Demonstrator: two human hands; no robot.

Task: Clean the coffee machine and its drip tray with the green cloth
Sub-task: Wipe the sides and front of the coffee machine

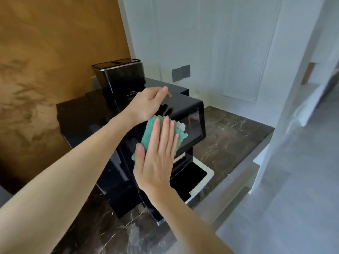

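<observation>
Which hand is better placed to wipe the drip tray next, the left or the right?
Probably right. The right hand presses the green cloth flat on the coffee machine, just above the drip tray; the left hand rests on the machine's top.

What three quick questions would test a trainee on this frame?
1. True or false: the right hand presses the green cloth flat against the coffee machine.
2. Where is the left hand? A) resting on the machine's top; B) gripping the cloth; C) hanging at the person's side.
3. Short answer: is the cloth touching the drip tray at the machine's base?

Key: 1 true; 2 A; 3 no, the cloth is higher up on the machine's body.
</observation>
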